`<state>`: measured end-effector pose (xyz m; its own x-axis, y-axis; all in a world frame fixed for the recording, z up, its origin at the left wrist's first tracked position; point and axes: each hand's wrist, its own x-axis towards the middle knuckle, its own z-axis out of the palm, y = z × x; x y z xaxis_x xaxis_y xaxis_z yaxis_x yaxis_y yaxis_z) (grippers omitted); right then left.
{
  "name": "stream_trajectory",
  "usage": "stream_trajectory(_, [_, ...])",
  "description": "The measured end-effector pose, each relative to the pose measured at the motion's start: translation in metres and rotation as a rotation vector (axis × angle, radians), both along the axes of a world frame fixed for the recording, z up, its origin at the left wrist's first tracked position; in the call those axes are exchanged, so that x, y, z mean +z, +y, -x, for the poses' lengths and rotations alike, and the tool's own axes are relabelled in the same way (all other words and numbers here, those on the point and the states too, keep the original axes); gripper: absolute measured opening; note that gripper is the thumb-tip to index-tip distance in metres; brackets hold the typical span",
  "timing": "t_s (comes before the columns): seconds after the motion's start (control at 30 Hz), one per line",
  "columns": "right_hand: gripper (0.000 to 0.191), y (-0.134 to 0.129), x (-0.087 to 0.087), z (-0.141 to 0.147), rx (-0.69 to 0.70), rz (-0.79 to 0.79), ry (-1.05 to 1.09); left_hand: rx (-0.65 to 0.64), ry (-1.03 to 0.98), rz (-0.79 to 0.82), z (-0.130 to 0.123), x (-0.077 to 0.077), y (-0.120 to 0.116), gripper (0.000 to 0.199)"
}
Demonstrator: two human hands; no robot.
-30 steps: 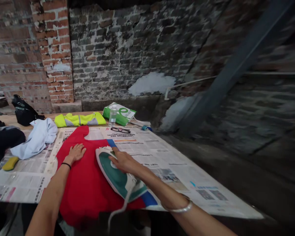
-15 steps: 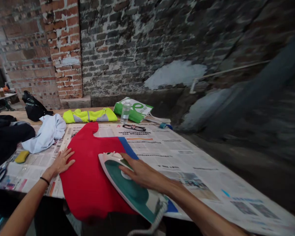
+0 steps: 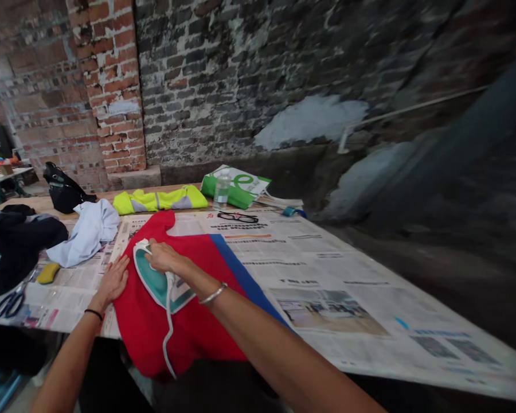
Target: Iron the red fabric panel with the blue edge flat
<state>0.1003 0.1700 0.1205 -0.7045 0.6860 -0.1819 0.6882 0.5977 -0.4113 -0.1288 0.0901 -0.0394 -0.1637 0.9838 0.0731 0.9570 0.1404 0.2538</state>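
A red cloth piece with a blue strip along its right side lies on the newspaper-covered table, its near edge hanging over the front. My right hand is closed around the handle of a white and teal iron, which rests on the red cloth toward its left side, tip pointing away from me. The iron's white cord trails toward me over the cloth. My left hand lies flat, fingers stretched out, on the cloth's left edge, close beside the iron.
To the left are scissors, a yellow sponge, dark clothing and a white cloth. Along the back lie a black bag, a hi-vis garment, a bottle, a green-white bag and glasses. A brick wall stands behind.
My right hand has moved the iron from the right part of the red cloth leftward and away from me, near my left hand. The left hand stays at the cloth's left edge.
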Motion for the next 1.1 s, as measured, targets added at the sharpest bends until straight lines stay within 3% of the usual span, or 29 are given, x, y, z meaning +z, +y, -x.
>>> stream_trajectory(0.13, [0.045, 0.001, 0.000, -0.016, 0.085, 0.013, 0.014, -0.002, -0.001, 0.002, 0.003, -0.001, 0.002, 0.060])
stream_trajectory(0.33, [0.052, -0.020, -0.021, -0.114, 0.276, 0.054, 0.006, 0.003, -0.031, -0.009, 0.002, -0.006, 0.002, 0.060])
stream_trajectory(0.43, [0.058, -0.029, -0.022, -0.142, 0.328, 0.103, 0.000, 0.007, -0.031, -0.015, 0.002, -0.006, 0.001, 0.059])
stream_trajectory(0.53, [0.057, -0.031, -0.019, -0.136, 0.390, 0.089, 0.016, 0.002, -0.016, -0.021, 0.004, -0.003, 0.000, 0.059])
stream_trajectory(0.7, [0.049, -0.032, -0.016, -0.096, 0.531, 0.030, 0.072, -0.025, 0.024, -0.022, 0.009, 0.004, 0.000, 0.058])
stream_trajectory(0.8, [0.049, -0.039, -0.017, -0.090, 0.493, -0.013, 0.120, -0.029, 0.046, -0.017, 0.012, 0.007, 0.002, 0.059])
stream_trajectory(0.93, [0.047, -0.043, -0.021, -0.114, 0.343, -0.002, 0.080, -0.025, 0.057, -0.011, 0.013, 0.008, 0.004, 0.061])
stream_trajectory(1.1, [0.045, -0.004, -0.030, -0.156, -0.018, -0.011, 0.022, -0.017, 0.041, -0.010, 0.012, 0.005, 0.005, 0.061])
